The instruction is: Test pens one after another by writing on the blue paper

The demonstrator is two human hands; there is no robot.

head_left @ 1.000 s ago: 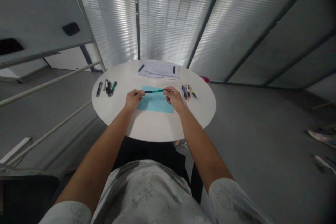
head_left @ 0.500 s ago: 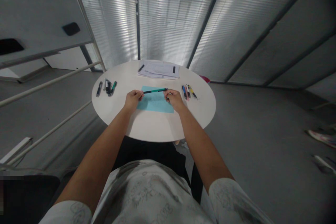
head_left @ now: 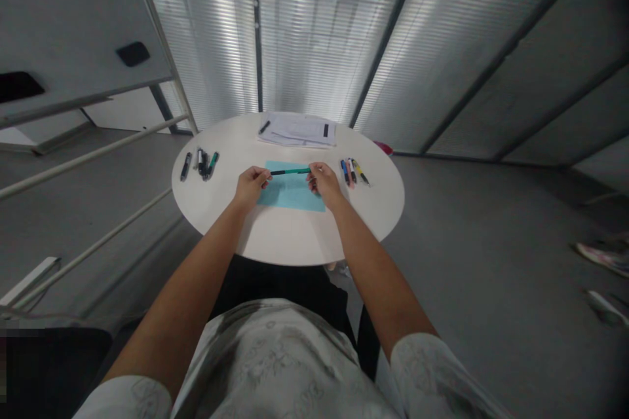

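A green and black pen (head_left: 291, 171) is held level between my two hands, above a light blue sheet of paper (head_left: 292, 200). My left hand (head_left: 251, 183) pinches its black end, fingers closed. The other end is gripped by my right hand (head_left: 322, 180), whose thumb and fingers close around the tip and partly hide it. The blue sheet lies flat on the round white table (head_left: 289, 242), its left and right edges partly covered by my hands.
Several pens and markers (head_left: 201, 162) lie at the table's left. Several coloured pens (head_left: 354, 171) sit at the right. Stacked printed papers (head_left: 297, 131) rest at the far edge, with dark objects on them. White railings (head_left: 98, 154) stand left; shoes (head_left: 604, 258) show on the floor at right.
My right hand has shifted slightly further over the pen's right end, covering more of it. The pen and my left hand have moved a little to the right.
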